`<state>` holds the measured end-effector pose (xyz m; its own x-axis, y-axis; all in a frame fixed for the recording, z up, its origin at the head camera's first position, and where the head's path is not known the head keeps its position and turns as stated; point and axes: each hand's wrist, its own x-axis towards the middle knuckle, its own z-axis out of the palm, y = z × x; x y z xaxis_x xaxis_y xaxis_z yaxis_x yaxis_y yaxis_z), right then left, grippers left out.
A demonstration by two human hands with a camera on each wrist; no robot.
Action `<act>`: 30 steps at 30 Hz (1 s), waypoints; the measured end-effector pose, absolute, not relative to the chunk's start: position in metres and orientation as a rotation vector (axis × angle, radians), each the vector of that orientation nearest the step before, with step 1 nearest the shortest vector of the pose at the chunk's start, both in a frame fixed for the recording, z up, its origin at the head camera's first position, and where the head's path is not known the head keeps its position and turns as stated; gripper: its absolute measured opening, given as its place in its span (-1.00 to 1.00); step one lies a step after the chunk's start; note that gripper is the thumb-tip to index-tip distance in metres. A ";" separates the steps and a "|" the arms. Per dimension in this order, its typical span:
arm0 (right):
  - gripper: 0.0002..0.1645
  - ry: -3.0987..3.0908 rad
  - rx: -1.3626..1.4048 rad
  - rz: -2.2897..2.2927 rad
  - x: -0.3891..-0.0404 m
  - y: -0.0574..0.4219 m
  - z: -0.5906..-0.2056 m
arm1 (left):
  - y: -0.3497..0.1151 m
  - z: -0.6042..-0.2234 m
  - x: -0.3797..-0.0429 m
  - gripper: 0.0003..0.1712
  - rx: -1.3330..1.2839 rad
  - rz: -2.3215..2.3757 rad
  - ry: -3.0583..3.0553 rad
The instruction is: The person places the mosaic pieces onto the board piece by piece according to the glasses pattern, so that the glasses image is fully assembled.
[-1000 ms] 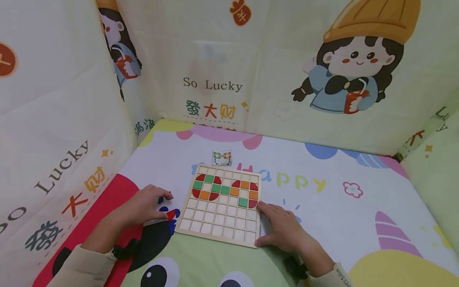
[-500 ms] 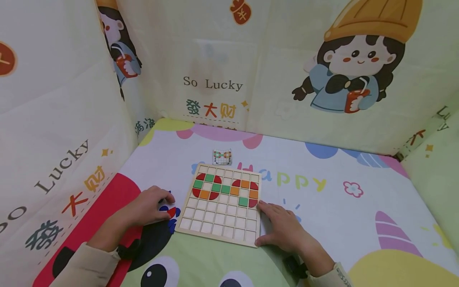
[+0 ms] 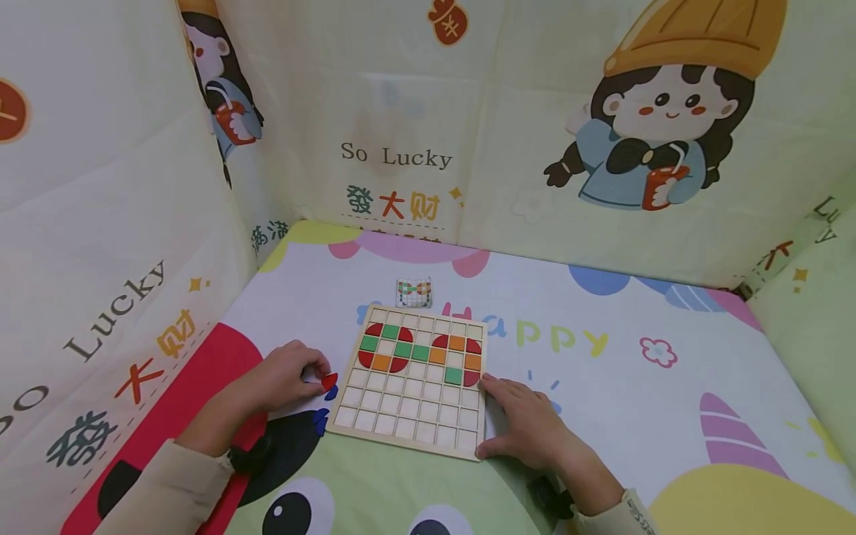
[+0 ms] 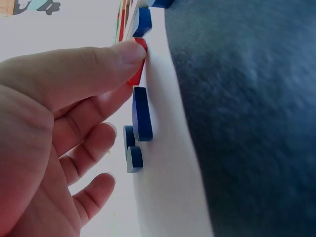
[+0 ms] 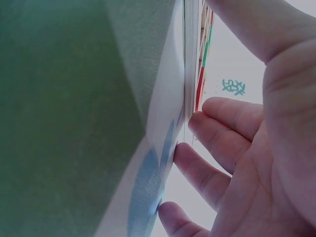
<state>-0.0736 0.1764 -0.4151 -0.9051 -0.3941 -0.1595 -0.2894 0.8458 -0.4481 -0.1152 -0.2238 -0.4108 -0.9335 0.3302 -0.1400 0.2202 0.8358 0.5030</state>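
My left hand (image 3: 284, 377) pinches a red quarter-round tile (image 3: 329, 381) between thumb and fingertips, just left of the wooden grid board (image 3: 397, 448). In the left wrist view the red tile (image 4: 138, 70) stands on edge under the thumb, with blue pieces (image 4: 142, 114) close by on the table. On the board's upper rows lie red rounded tiles (image 3: 400, 365), green squares (image 3: 420, 354) and orange squares (image 3: 457, 344). My right hand (image 3: 528, 420) rests along the board's right side, fingers loosely extended with fingertips at its edge; nothing is gripped there.
A small printed card (image 3: 414, 293) showing a coloured grid pattern lies behind the board. More blue pieces (image 3: 321, 422) sit by the board's lower left corner. A patterned cloth (image 3: 602, 401) covers the table, and printed fabric walls (image 3: 521, 148) stand around it.
My left hand has closed its thumb and fingers on the red tile and moved it slightly up and right, off the blue pieces. The right hand and board stay put.
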 end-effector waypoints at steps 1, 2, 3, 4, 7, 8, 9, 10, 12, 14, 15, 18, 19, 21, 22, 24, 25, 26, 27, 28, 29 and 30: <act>0.27 2.779 -0.525 -0.618 -0.074 0.176 -0.415 | -0.223 -0.411 -0.116 -0.54 0.425 0.723 2.798; 0.27 2.781 -0.526 -0.617 -0.074 0.176 -0.415 | -0.223 -0.411 -0.117 -0.54 0.431 0.718 2.802; 0.26 2.782 -0.529 -0.616 -0.074 0.176 -0.415 | -0.222 -0.412 -0.118 -0.55 0.427 0.711 2.807; 0.26 2.782 -0.532 -0.615 -0.074 0.176 -0.415 | -0.221 -0.412 -0.119 -0.55 0.433 0.704 2.811; 0.26 2.784 -0.539 -0.615 -0.073 0.176 -0.415 | -0.218 -0.413 -0.122 -0.56 0.438 0.686 2.821; 0.26 2.785 -0.541 -0.615 -0.073 0.176 -0.415 | -0.218 -0.413 -0.123 -0.57 0.435 0.680 2.825; 0.26 2.785 -0.542 -0.614 -0.073 0.176 -0.415 | -0.217 -0.413 -0.124 -0.57 0.428 0.680 2.825; 0.26 2.786 -0.543 -0.615 -0.073 0.176 -0.415 | -0.216 -0.413 -0.125 -0.55 0.422 0.681 2.827; 0.26 2.787 -0.545 -0.615 -0.073 0.176 -0.415 | -0.214 -0.413 -0.126 -0.54 0.404 0.684 2.828; 0.26 2.786 -0.542 -0.614 -0.073 0.176 -0.415 | -0.212 -0.413 -0.127 -0.52 0.390 0.691 2.831; 0.26 2.787 -0.541 -0.612 -0.073 0.176 -0.415 | -0.212 -0.412 -0.128 -0.52 0.389 0.695 2.834; 0.26 2.785 -0.539 -0.610 -0.074 0.176 -0.415 | -0.212 -0.413 -0.129 -0.52 0.381 0.689 2.857; 0.26 2.785 -0.540 -0.610 -0.074 0.176 -0.415 | -0.212 -0.412 -0.130 -0.53 0.380 0.683 2.867; 0.26 2.784 -0.541 -0.608 -0.074 0.176 -0.416 | -0.212 -0.412 -0.131 -0.53 0.376 0.668 2.886; 0.26 2.784 -0.540 -0.608 -0.074 0.176 -0.415 | -0.211 -0.412 -0.132 -0.53 0.365 0.660 2.892; 0.26 2.783 -0.539 -0.606 -0.074 0.176 -0.415 | -0.210 -0.413 -0.133 -0.55 0.354 0.650 2.895; 0.26 2.783 -0.536 -0.606 -0.074 0.176 -0.415 | -0.210 -0.413 -0.134 -0.56 0.353 0.647 2.894; 0.26 2.783 -0.533 -0.606 -0.074 0.176 -0.415 | -0.209 -0.413 -0.135 -0.58 0.351 0.642 2.891; 0.26 2.782 -0.531 -0.607 -0.074 0.176 -0.415 | -0.208 -0.413 -0.136 -0.60 0.357 0.637 2.888; 0.26 2.781 -0.530 -0.606 -0.074 0.176 -0.415 | -0.208 -0.413 -0.136 -0.61 0.352 0.636 2.885; 0.26 2.781 -0.528 -0.606 -0.074 0.176 -0.415 | -0.207 -0.413 -0.137 -0.61 0.356 0.632 2.881; 0.26 2.780 -0.526 -0.607 -0.074 0.176 -0.415 | -0.207 -0.413 -0.137 -0.62 0.357 0.630 2.878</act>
<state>-0.0742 0.1761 -0.4149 -0.9044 -0.3954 -0.1604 -0.2925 0.8482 -0.4416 -0.1373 -0.2067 -0.4127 -0.9562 0.2682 -0.1169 0.1948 0.8817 0.4297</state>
